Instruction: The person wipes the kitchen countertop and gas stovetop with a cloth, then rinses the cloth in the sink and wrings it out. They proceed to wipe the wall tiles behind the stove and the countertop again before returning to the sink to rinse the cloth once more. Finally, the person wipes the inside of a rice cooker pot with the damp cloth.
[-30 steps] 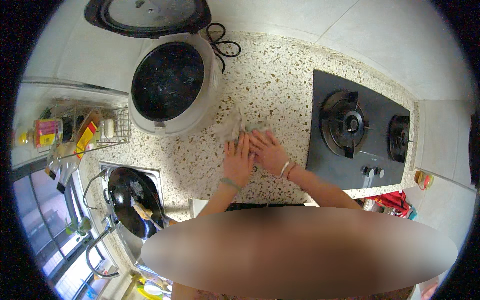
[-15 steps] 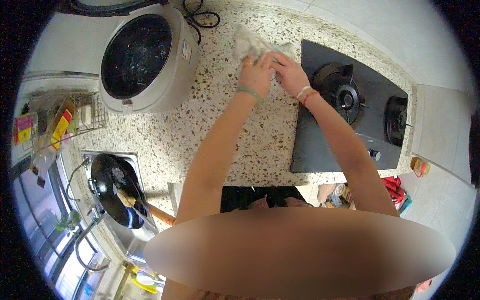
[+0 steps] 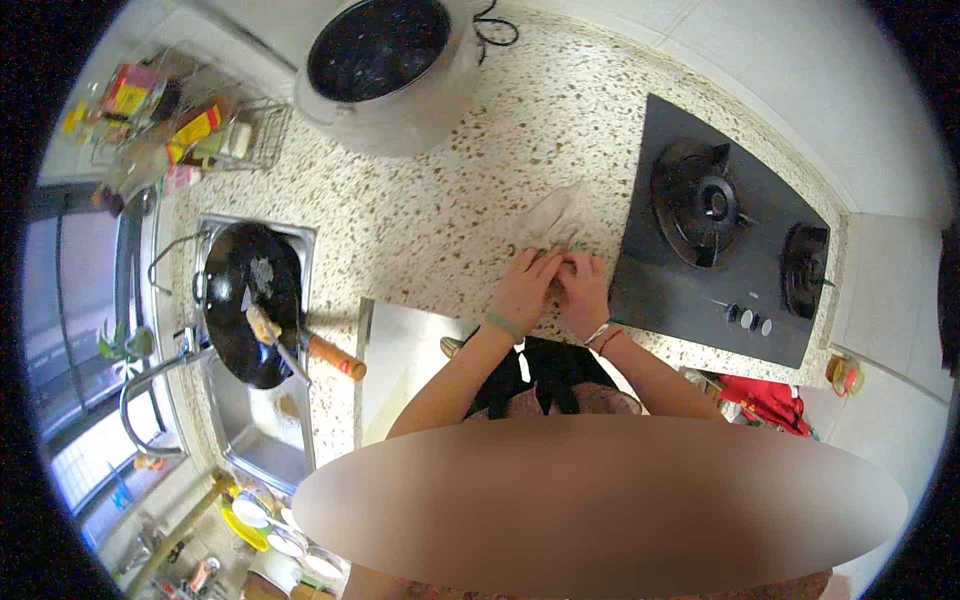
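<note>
A pale crumpled cloth point(image 3: 556, 216) lies on the speckled stone countertop point(image 3: 420, 215), just left of the black gas hob point(image 3: 722, 228). My left hand point(image 3: 524, 288) and my right hand point(image 3: 582, 290) sit side by side on the near edge of the cloth, fingers curled down onto it. Both hands press or pinch the cloth against the counter close to the front edge. A green band is on my left wrist and a red and white one on my right.
An open rice cooker point(image 3: 385, 60) stands at the back of the counter. A black wok point(image 3: 250, 300) with a wooden-handled utensil sits in the sink point(image 3: 255, 430) at left. A wire rack of bottles point(image 3: 175, 120) stands beside the window. A red bag point(image 3: 765, 400) lies lower right.
My hands have pulled the cloth back from the far side of the counter toward the front edge beside the hob, and my arms are now bent close to my body.
</note>
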Action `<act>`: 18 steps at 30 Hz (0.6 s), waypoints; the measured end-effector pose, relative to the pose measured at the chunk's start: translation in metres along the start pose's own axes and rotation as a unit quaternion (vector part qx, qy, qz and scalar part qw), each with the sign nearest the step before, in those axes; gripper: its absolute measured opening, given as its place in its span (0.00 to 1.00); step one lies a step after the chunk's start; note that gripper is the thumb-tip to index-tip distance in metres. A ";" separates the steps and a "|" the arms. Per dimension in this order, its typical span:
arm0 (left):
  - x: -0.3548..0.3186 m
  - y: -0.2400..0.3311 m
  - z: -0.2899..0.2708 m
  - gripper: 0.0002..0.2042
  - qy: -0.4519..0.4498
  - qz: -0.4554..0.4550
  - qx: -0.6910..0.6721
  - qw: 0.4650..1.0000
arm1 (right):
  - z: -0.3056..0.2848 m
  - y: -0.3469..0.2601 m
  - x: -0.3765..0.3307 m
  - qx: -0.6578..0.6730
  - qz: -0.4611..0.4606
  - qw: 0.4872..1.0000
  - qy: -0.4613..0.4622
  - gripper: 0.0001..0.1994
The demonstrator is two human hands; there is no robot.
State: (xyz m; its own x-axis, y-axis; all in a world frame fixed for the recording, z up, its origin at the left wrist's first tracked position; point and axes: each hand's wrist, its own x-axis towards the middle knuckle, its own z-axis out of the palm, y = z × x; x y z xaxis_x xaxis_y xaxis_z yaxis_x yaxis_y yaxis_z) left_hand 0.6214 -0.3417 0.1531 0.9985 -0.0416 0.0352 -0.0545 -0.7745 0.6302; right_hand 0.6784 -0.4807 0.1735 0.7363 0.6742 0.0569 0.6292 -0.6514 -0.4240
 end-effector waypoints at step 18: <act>-0.329 -0.045 -0.067 0.17 0.282 -0.403 -0.087 0.866 | 0.127 -0.267 -0.066 0.193 -0.284 0.926 -0.154 0.15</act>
State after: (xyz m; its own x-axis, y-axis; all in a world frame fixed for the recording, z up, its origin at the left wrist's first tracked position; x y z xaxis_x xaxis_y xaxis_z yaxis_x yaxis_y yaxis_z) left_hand 0.2952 -0.2508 0.1653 0.5560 0.8213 -0.1278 0.6117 -0.3002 0.7319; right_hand 0.4301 -0.3066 0.1683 0.1701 0.9762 0.1343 0.7131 -0.0278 -0.7005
